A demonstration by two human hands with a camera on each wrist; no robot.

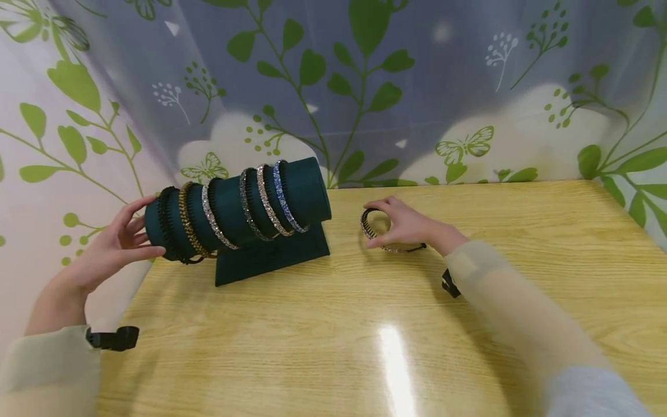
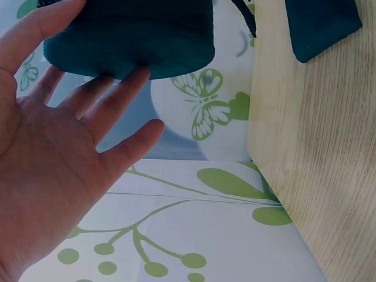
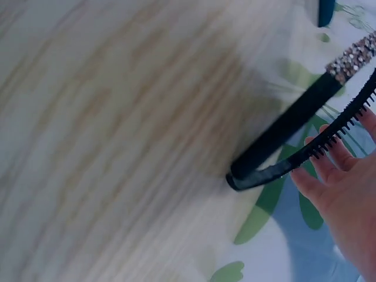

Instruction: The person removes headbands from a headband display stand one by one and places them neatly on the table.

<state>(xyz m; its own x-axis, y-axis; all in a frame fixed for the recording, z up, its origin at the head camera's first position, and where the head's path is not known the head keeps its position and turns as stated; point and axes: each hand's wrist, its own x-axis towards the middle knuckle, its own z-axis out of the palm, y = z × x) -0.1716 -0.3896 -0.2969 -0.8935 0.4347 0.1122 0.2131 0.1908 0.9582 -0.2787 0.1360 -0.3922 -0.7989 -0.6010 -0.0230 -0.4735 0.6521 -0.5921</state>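
Note:
On the left stands a dark green headband display roll (image 1: 234,202) on its base (image 1: 271,255), bearing several headbands, among them a blue one (image 1: 286,197), a gold one (image 1: 187,220) and a black one (image 1: 165,226). My left hand (image 1: 117,243) touches the roll's left end, thumb at the near side; its fingers look spread and fairly straight against the end in the left wrist view. Right of the roll, my right hand (image 1: 409,226) pinches a headband (image 1: 366,223) between thumb and fingers, low over the table. Its glittery stones (image 3: 355,59) and black comb teeth show in the right wrist view.
The light wooden table (image 1: 312,336) meets a patterned curtain (image 1: 396,116) with green leaves and butterflies behind it, and a similar white cloth at the left. A bright light reflection lies at the front middle of the table.

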